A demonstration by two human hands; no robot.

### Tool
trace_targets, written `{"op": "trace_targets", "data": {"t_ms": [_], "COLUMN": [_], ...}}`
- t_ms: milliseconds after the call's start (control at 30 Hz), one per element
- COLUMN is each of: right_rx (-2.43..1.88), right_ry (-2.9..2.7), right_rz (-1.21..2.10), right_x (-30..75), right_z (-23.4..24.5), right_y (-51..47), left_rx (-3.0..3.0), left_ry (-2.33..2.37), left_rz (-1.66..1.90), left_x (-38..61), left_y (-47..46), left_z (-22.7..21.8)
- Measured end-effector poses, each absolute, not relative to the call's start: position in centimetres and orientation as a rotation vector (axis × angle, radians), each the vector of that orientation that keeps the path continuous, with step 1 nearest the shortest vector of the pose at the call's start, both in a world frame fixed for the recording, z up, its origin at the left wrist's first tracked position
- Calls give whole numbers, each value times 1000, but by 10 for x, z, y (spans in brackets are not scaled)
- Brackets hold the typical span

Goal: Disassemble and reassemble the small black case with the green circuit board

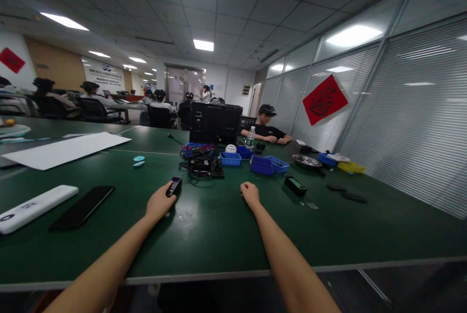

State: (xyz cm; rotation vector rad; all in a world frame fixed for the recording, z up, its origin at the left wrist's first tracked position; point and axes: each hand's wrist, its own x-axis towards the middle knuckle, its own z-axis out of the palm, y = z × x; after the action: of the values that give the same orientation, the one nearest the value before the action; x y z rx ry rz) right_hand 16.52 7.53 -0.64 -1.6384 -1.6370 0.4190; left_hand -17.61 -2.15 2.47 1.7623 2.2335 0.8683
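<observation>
My left hand (159, 201) reaches out over the green table (219, 235) and grips a small black device (174, 186) with a blue-lit face. My right hand (250, 192) rests on the table as a closed fist, with nothing visible in it. A dark rectangular case (295, 185) lies just right of the right hand. A tangle of black cables and a black box (201, 166) sits beyond both hands.
A black phone (82, 207) and a white bar-shaped device (34, 207) lie at the left. Blue bins (264, 164), a white ball (230, 148), a metal dish (307, 161) and a black monitor (215, 122) stand farther back. A seated person (268, 128) is across the table.
</observation>
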Motion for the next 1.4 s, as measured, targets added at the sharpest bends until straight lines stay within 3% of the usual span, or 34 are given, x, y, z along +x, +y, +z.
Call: {"op": "trace_targets", "data": {"t_ms": [500, 1400], "right_rx": [-1374, -1390], "right_ry": [-1366, -1448], "right_rz": [561, 587], "right_x": [176, 175], "right_z": [-18, -15], "right_y": [85, 84], "left_rx": [1102, 1532], "left_ry": [2663, 2447], "left_rz": [1377, 1099], "left_x": [-235, -182], "left_y": [-13, -18], "left_z": [19, 20]}}
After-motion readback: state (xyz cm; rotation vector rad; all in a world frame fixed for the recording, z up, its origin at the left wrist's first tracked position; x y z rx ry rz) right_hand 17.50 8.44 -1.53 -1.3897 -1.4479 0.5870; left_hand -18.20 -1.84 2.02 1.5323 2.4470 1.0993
